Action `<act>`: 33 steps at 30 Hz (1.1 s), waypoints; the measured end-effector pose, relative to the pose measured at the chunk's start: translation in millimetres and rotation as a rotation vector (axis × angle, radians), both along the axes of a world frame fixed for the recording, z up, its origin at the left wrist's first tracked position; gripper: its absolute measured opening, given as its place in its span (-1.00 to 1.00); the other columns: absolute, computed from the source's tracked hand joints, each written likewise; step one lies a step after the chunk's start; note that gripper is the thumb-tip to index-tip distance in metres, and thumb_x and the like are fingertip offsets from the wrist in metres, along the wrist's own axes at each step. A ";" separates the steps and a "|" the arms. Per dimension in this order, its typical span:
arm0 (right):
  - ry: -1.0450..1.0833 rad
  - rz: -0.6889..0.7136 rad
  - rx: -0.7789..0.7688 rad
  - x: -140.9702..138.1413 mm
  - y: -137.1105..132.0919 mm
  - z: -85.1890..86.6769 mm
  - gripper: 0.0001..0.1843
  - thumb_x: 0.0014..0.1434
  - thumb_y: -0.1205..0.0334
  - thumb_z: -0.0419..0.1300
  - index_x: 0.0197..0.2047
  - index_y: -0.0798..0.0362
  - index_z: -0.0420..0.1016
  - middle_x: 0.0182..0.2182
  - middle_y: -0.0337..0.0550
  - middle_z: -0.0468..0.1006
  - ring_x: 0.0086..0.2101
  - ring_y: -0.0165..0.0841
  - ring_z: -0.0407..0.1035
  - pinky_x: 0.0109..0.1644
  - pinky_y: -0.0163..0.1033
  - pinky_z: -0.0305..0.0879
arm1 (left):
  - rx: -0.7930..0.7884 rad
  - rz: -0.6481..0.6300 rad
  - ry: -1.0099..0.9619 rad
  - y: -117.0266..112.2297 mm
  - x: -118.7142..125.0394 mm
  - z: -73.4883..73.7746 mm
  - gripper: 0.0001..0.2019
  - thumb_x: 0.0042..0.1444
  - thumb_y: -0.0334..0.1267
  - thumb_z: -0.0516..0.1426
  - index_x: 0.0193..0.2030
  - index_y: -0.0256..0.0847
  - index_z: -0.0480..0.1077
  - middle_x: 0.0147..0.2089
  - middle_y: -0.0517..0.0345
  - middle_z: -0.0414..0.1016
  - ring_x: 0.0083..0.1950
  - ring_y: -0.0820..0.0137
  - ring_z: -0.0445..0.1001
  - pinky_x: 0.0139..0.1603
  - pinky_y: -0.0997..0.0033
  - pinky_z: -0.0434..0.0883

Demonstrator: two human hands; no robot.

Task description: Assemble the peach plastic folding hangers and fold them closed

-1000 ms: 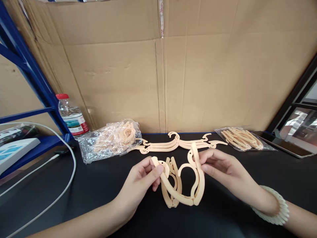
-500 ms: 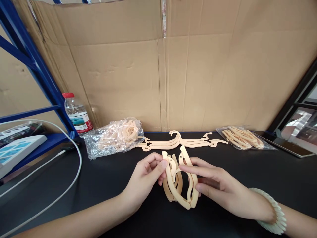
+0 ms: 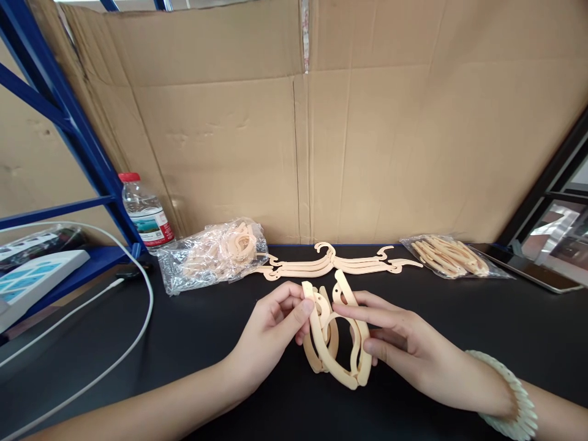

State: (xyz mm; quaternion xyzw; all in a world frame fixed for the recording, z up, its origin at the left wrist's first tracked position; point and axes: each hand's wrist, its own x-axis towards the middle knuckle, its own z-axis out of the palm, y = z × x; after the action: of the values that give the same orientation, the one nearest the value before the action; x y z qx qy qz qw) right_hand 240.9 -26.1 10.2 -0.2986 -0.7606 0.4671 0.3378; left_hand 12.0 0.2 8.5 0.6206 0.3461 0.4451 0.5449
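Between my hands, just above the black table, is a beige folding clothes hanger (image 3: 331,366), its two arms folded into a V with the joint at the bottom. My left hand (image 3: 280,318) pinches the top of its left arm between thumb and fingers. My right hand (image 3: 399,337) grips the right arm from the side, index finger lying across the front near the hook. Another folded beige hanger (image 3: 313,355) shows partly behind the held one. Farther back, several unfolded hangers (image 3: 305,267) lie stacked, hook pointing away.
A clear plastic bag of beige hook parts (image 3: 215,254) lies at the back left, beside a red-capped water bottle (image 3: 149,214). Back right are a bag of beige arm parts (image 3: 450,256) and a phone (image 3: 528,267). A white cable (image 3: 149,300) curves along the left.
The held hanger has shifted very slightly to the right at its bottom, and its arms tilt a little. Both hands keep their hold.
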 end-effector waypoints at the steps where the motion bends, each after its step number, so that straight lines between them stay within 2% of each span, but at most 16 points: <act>1: 0.002 -0.001 0.002 0.0 -0.1 -0.1 -0.45 0.36 0.40 0.02 0.27 -0.41 0.25 0.18 -0.23 0.23 0.17 -0.38 0.23 0.19 -0.29 0.26 | 0.003 -0.001 0.001 -0.1 0.1 0.6 -0.72 0.21 -0.06 0.18 -0.34 -0.24 0.34 -0.57 0.33 0.31 -0.51 0.56 0.24 -0.41 0.56 0.29; 4: 0.010 -0.008 0.017 -0.2 -0.9 -0.1 -0.44 0.35 0.42 0.01 0.25 -0.41 0.28 0.17 -0.25 0.23 0.15 -0.38 0.24 0.15 -0.30 0.30 | 0.018 -0.011 0.004 -0.4 0.7 2.6 -0.73 0.20 -0.07 0.18 -0.33 -0.24 0.35 -0.57 0.33 0.31 -0.51 0.56 0.23 -0.41 0.56 0.30; 8: 0.008 0.028 0.018 -0.8 -2.2 -1.0 -0.48 0.34 0.44 0.03 0.24 -0.31 0.29 0.17 -0.17 0.24 0.09 -0.34 0.30 0.07 -0.26 0.38 | 0.012 -0.021 0.012 -1.3 1.3 3.3 -0.73 0.20 -0.06 0.18 -0.34 -0.24 0.36 -0.56 0.33 0.31 -0.50 0.56 0.23 -0.41 0.56 0.30; 13: 0.099 0.103 -0.037 -1.6 -1.8 -2.2 -0.54 0.35 0.44 0.01 0.21 -0.24 0.21 -0.02 -0.16 0.40 -0.06 -0.34 0.41 0.03 -0.14 0.43 | 0.009 0.010 0.019 -1.8 2.0 2.6 -0.71 0.18 -0.05 0.19 -0.37 -0.24 0.33 -0.57 0.34 0.29 -0.52 0.56 0.23 -0.43 0.57 0.30; 17: -0.041 0.081 0.079 -1.3 -2.6 0.6 -0.50 0.32 0.47 0.03 0.22 -0.21 0.30 0.09 -0.10 0.32 0.01 -0.29 0.37 0.02 -0.18 0.43 | 0.004 0.002 0.041 -3.4 4.5 1.5 -0.72 0.17 -0.06 0.19 -0.37 -0.24 0.35 -0.56 0.33 0.31 -0.52 0.56 0.25 -0.44 0.57 0.31; 20: -0.122 0.076 0.161 -1.4 -5.5 2.1 -0.42 0.29 0.47 0.05 0.29 -0.24 0.26 0.17 -0.07 0.29 0.08 -0.25 0.33 0.06 -0.17 0.42 | -0.002 -0.008 0.064 -4.9 6.0 -1.1 -0.74 0.17 -0.07 0.19 -0.34 -0.25 0.38 -0.50 0.28 0.35 -0.50 0.55 0.27 -0.43 0.55 0.33; 22: -0.102 0.076 0.124 -1.4 -6.2 2.6 -0.43 0.30 0.43 0.06 0.30 -0.24 0.25 0.19 -0.07 0.28 0.09 -0.25 0.33 0.09 -0.16 0.41 | -0.008 -0.007 0.067 -5.3 5.8 -3.1 -0.76 0.18 -0.08 0.18 -0.27 -0.25 0.40 -0.47 0.25 0.39 -0.48 0.53 0.30 -0.42 0.52 0.36; 25: 0.008 0.059 -0.033 0.8 -1.8 2.6 -0.51 0.33 0.32 0.08 0.29 -0.20 0.29 0.19 -0.08 0.26 0.12 -0.25 0.31 0.16 -0.12 0.35 | 0.001 0.023 0.049 -4.4 3.5 -4.4 -0.76 0.19 -0.11 0.17 -0.13 -0.23 0.38 -0.42 0.22 0.45 -0.46 0.49 0.35 -0.42 0.49 0.39; 27: 0.056 0.005 -0.097 4.0 4.1 2.0 -0.55 0.33 0.25 0.12 0.27 -0.17 0.32 0.20 -0.07 0.24 0.15 -0.24 0.28 0.21 -0.09 0.30 | 0.029 0.053 0.059 -3.4 1.4 -4.0 -0.77 0.19 -0.13 0.17 -0.11 -0.22 0.37 -0.37 0.19 0.47 -0.43 0.47 0.38 -0.41 0.48 0.40; 30: 0.065 -0.052 -0.096 8.1 11.1 0.7 -0.55 0.32 0.18 0.16 0.26 -0.15 0.34 0.21 -0.06 0.24 0.18 -0.22 0.24 0.24 -0.07 0.27 | 0.107 0.079 0.119 -2.3 -0.4 -3.4 -0.85 0.17 -0.20 0.17 -0.16 -0.20 0.40 -0.30 0.14 0.49 -0.30 0.40 0.46 -0.29 0.43 0.45; 33: 0.071 -0.002 -0.093 6.6 8.8 0.6 -0.56 0.33 0.21 0.13 0.26 -0.17 0.34 0.18 -0.07 0.27 0.15 -0.23 0.27 0.23 -0.06 0.27 | 0.137 0.017 0.169 -2.7 0.4 -4.7 -0.86 0.16 -0.25 0.17 -0.14 -0.19 0.41 -0.20 0.10 0.50 -0.18 0.35 0.49 -0.13 0.35 0.48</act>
State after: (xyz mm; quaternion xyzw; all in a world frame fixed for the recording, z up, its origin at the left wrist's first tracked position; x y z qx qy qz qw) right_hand 247.6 -17.3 10.8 -0.2981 -0.7254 0.5117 0.3508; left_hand 12.4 -2.5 3.8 0.6887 0.3648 0.4184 0.4664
